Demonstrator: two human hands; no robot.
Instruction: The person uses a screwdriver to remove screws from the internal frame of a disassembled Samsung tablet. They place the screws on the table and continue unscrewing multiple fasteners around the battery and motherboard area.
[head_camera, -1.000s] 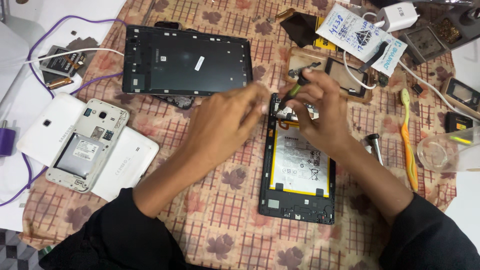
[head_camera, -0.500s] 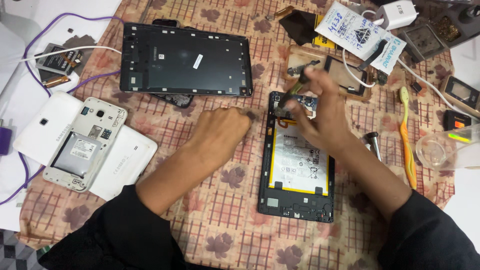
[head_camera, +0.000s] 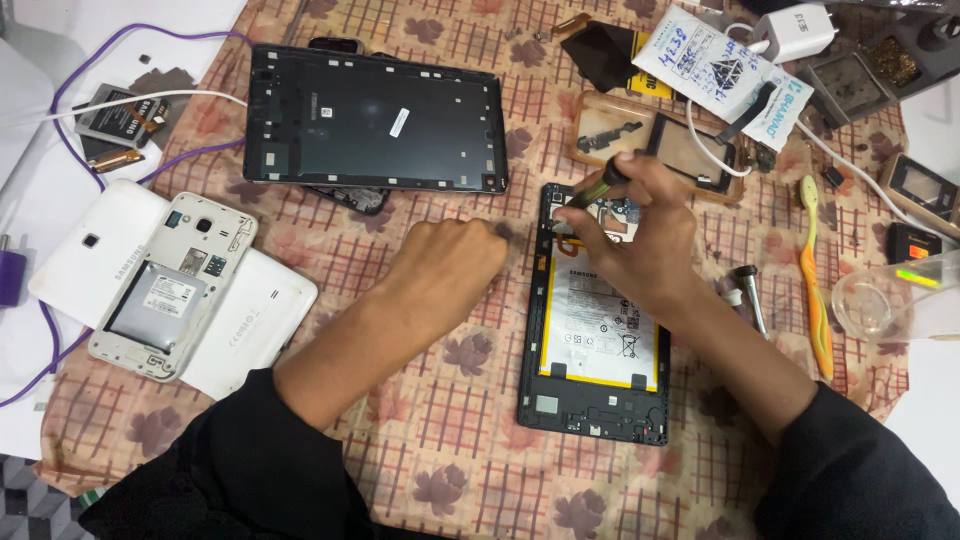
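Observation:
An opened small tablet (head_camera: 596, 330) lies face down on the patterned cloth, its white battery and circuit board exposed. My right hand (head_camera: 640, 240) rests over its top end and grips a thin screwdriver (head_camera: 598, 184) whose tip points down at the board. My left hand (head_camera: 455, 262) lies as a closed fist on the cloth just left of the tablet, with something small and dark at its fingertips that I cannot make out. A black tablet back cover (head_camera: 375, 118) lies farther up and to the left.
A white phone without its back (head_camera: 170, 285) lies on a white tablet cover (head_camera: 245, 325) at the left, near purple and white cables (head_camera: 90, 60). At the right are an orange toothbrush (head_camera: 815, 270), a metal tool (head_camera: 750, 290), a clear cup (head_camera: 880, 300), a charger (head_camera: 795, 30) and loose parts.
My left hand has drawn away from the tablet's top edge and now rests to its left. My right hand stays over the board with the screwdriver, tilted a little differently.

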